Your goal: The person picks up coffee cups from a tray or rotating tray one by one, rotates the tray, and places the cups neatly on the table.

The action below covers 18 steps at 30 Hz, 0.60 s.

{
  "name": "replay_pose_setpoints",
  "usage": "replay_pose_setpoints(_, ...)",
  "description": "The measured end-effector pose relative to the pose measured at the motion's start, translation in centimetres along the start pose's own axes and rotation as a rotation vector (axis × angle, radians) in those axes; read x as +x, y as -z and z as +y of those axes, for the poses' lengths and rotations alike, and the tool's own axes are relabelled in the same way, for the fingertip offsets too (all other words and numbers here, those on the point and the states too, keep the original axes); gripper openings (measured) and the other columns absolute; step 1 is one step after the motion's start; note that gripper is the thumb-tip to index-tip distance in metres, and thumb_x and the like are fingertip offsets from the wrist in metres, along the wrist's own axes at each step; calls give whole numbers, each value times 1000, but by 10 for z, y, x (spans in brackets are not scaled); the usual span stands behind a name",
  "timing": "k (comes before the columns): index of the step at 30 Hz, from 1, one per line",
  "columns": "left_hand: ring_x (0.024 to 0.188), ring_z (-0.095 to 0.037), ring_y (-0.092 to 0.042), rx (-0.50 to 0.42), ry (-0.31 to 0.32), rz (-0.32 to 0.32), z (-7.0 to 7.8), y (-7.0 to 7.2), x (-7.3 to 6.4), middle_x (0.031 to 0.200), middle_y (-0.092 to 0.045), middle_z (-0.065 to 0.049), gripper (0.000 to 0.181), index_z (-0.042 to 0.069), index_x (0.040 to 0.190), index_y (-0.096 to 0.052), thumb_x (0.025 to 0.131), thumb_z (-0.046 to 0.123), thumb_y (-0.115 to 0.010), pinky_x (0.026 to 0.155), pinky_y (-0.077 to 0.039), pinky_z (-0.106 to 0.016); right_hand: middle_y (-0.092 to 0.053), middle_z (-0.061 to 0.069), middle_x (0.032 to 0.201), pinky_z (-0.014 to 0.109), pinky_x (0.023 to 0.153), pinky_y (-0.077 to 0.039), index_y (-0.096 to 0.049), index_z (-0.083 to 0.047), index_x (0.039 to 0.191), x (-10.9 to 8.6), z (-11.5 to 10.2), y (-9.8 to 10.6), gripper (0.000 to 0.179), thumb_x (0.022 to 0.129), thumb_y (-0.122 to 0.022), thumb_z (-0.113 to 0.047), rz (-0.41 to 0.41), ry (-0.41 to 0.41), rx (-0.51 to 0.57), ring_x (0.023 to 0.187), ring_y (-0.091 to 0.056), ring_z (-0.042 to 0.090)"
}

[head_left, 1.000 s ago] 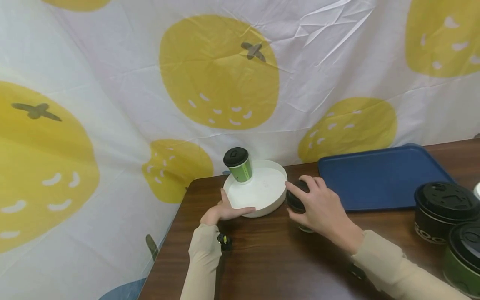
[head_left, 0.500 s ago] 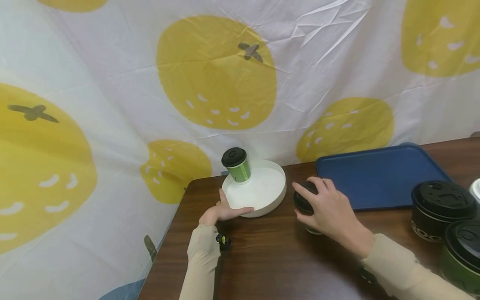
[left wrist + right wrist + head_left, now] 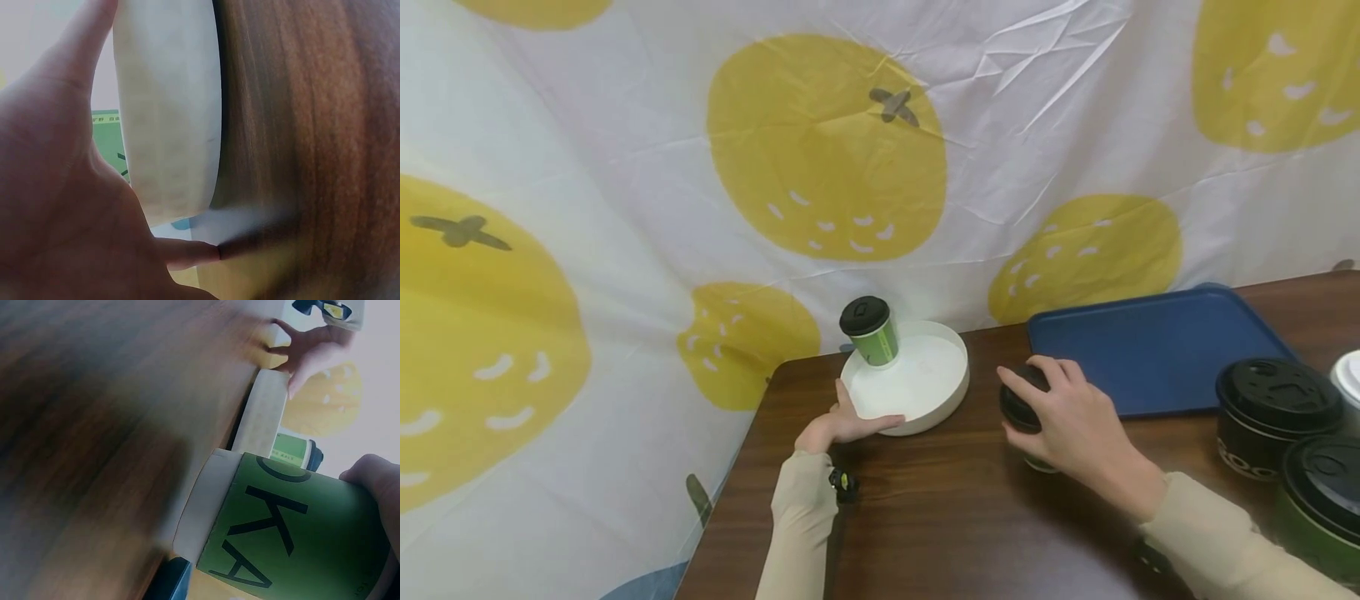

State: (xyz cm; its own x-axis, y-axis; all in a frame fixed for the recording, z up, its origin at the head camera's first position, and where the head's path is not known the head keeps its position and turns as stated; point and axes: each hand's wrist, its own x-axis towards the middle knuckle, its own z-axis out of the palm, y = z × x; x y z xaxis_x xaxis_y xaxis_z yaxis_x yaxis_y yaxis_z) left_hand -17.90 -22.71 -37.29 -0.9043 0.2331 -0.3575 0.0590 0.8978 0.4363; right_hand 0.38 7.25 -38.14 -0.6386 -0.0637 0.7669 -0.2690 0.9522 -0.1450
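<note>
In the head view my left hand (image 3: pixel 842 423) lies with thumb and fingers spread against the near left side of a round white tray (image 3: pixel 951 400). A green paper cup (image 3: pixel 878 346) with a black lid stands inside the tray, at its left back. To the tray's right, my right hand (image 3: pixel 1078 421) grips a second lidded cup (image 3: pixel 1022 404) from above, near its lid. The right wrist view shows this green paper cup (image 3: pixel 300 525), with large dark letters, just by the table; whether its base touches the wood I cannot tell. My palm hides part of its lid.
A blue rectangular tray (image 3: pixel 1157 350) lies at the back right. Along the right side stand a larger black lidded cup (image 3: pixel 1273 417), a green lidded cup (image 3: pixel 1326 508) and a white-topped container (image 3: pixel 1348 375). A fruit-print cloth (image 3: pixel 970 150) hangs behind the wooden table (image 3: pixel 925 517).
My right hand has moved a little to the right with the cup, widening the gap to the white tray. The left hand keeps its place at the tray.
</note>
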Motion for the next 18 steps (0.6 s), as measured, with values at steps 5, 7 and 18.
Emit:
replay_pose_setpoints(5, 160, -45, -18, 12, 11, -3, 0, 0, 2, 171, -6, -30, 151, 8, 160, 29, 73, 82, -69, 127, -28, -56, -66, 23, 116, 48, 52, -57, -73, -19, 127, -5, 4, 3, 64, 67, -90, -35, 14, -4, -12, 95, -65, 44)
replay_pose_setpoints(7, 160, -44, -18, 19, 17, -4, -3, -2, 7, 172, -6, -30, 155, 9, 160, 29, 70, 87, -69, 128, -28, -56, -66, 23, 116, 48, 53, -57, -73, -18, 127, -6, 6, 4, 65, 67, -90, -35, 14, -6, -17, 95, -65, 44)
replay_pose_setpoints(18, 161, -44, -15, 13, 15, -5, -12, -4, 21, 173, -1, -27, 159, 10, 160, 30, 65, 89, -71, 128, -27, -56, -66, 25, 114, 57, 62, -55, -72, -14, 128, -17, 25, 15, 66, 67, -89, -33, 40, -17, -50, 95, -64, 48)
